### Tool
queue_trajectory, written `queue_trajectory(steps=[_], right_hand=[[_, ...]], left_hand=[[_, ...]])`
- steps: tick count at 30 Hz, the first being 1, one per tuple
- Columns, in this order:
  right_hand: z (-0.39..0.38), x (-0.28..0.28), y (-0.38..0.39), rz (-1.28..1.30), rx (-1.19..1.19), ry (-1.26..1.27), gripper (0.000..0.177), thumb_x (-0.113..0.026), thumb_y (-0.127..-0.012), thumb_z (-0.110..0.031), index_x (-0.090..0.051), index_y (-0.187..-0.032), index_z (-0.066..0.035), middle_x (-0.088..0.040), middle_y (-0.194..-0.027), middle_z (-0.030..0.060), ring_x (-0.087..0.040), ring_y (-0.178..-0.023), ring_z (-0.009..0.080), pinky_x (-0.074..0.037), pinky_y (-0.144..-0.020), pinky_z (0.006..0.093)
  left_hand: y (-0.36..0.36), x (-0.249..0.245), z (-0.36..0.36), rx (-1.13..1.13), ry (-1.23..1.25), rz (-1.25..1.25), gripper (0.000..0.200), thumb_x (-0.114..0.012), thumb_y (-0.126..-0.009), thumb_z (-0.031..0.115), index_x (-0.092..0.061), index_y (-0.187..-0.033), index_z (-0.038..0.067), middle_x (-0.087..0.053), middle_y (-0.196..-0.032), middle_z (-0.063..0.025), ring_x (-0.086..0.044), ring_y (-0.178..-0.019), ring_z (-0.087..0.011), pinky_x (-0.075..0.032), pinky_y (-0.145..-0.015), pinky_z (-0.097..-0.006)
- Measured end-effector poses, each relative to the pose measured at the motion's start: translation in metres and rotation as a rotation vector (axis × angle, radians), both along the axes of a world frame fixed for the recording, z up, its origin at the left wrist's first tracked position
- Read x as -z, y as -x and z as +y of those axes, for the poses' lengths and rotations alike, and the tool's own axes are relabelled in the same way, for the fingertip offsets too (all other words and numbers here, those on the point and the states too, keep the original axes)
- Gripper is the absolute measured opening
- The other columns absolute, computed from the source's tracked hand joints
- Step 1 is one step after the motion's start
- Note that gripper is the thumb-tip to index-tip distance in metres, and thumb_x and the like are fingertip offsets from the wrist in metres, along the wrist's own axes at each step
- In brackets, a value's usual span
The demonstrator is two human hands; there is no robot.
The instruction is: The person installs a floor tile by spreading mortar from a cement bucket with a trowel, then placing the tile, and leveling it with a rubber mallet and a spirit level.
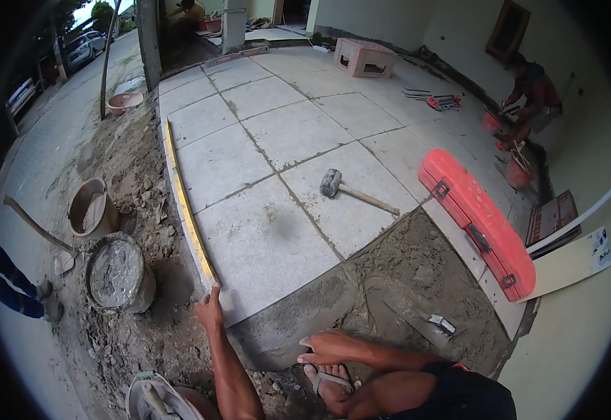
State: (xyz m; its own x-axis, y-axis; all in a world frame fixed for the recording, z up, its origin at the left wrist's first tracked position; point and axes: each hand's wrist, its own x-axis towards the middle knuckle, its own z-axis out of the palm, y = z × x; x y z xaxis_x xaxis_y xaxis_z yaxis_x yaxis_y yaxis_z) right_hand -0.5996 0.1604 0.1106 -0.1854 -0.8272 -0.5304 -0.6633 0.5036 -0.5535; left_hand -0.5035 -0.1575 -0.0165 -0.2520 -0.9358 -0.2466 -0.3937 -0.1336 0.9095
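My left hand [209,310] is closed on the near end of a long yellow straightedge [189,210], which lies along the left edge of the floor tiles [232,227]. My right hand [328,347] hangs just above my sandalled foot [331,387], its visible fingertips apart and nothing seen in it. In front of that hand is a bed of wet mortar [407,269], with a trowel [442,324] lying on it. A rubber mallet [331,183] with a wooden handle rests on the tiles ahead.
A red tool case [477,224] stands at right. Left are a bucket of grey mix [115,273], another bucket [92,208] and loose soil [134,168]. A bucket [162,399] sits near me. A pink stool [365,57] stands behind; a person [533,94] works far right.
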Motion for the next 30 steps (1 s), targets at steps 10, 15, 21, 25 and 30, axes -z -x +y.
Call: queue_trajectory(steps=[10, 15, 21, 25, 30], right_hand=[[-0.03, -0.068, 0.041, 0.063, -0.069, -0.082, 0.054, -0.064, -0.097, -0.05, -0.074, -0.104, 0.003, -0.072, -0.094, 0.0292, -0.07, -0.094, 0.0485, -0.054, -0.084, 0.055], [-0.13, -0.238, 0.049, 0.395, -0.292, 0.205, 0.043, -0.063, -0.097, -0.04, -0.073, -0.103, 0.001, -0.071, -0.086, 0.0282, -0.069, -0.085, 0.0478, -0.053, -0.079, 0.0552], [-0.217, -0.311, 0.112, 0.735, 0.012, 0.184, 0.025, -0.061, -0.082, -0.015, -0.077, -0.097, -0.002, -0.074, -0.091, 0.0213, -0.073, -0.087, 0.0393, -0.057, -0.074, 0.0475], [-0.165, -0.336, 0.254, 0.99, 0.556, -0.04, 0.033, -0.068, -0.087, -0.014, -0.079, -0.118, -0.012, -0.076, -0.126, 0.0103, -0.072, -0.12, 0.0262, -0.058, -0.09, 0.0409], [-0.037, -0.389, 0.317, 0.984, 0.876, -0.177, 0.073, -0.06, -0.081, -0.003, -0.048, -0.153, 0.0, -0.071, -0.134, 0.0163, -0.07, -0.122, 0.0319, -0.057, -0.095, 0.0461]], left_hand=[[0.0, -0.012, 0.002, 0.022, -0.034, -0.011, 0.076, -0.075, -0.085, 0.057, -0.073, -0.115, -0.014, -0.077, -0.099, -0.0267, -0.073, -0.094, -0.0295, -0.052, -0.093, -0.0398], [0.001, -0.004, -0.004, 0.027, -0.002, -0.068, 0.075, -0.076, -0.084, 0.057, -0.075, -0.102, -0.016, -0.074, -0.08, -0.0211, -0.068, -0.075, -0.0276, -0.052, -0.08, -0.044], [0.001, -0.016, -0.001, 0.0, -0.065, 0.066, 0.07, -0.078, -0.084, 0.053, -0.076, -0.098, -0.016, -0.072, -0.078, -0.0176, -0.063, -0.073, -0.023, -0.052, -0.076, -0.0425], [0.001, -0.023, -0.001, 0.002, -0.016, 0.038, 0.068, -0.078, -0.083, 0.052, -0.077, -0.096, -0.014, -0.074, -0.079, -0.0205, -0.068, -0.074, -0.0269, -0.053, -0.076, -0.0449], [0.007, 0.005, -0.015, 0.026, 0.038, -0.106, 0.067, -0.079, -0.082, 0.053, -0.077, -0.098, -0.012, -0.076, -0.084, -0.0272, -0.071, -0.077, -0.034, -0.054, -0.077, -0.0474]])
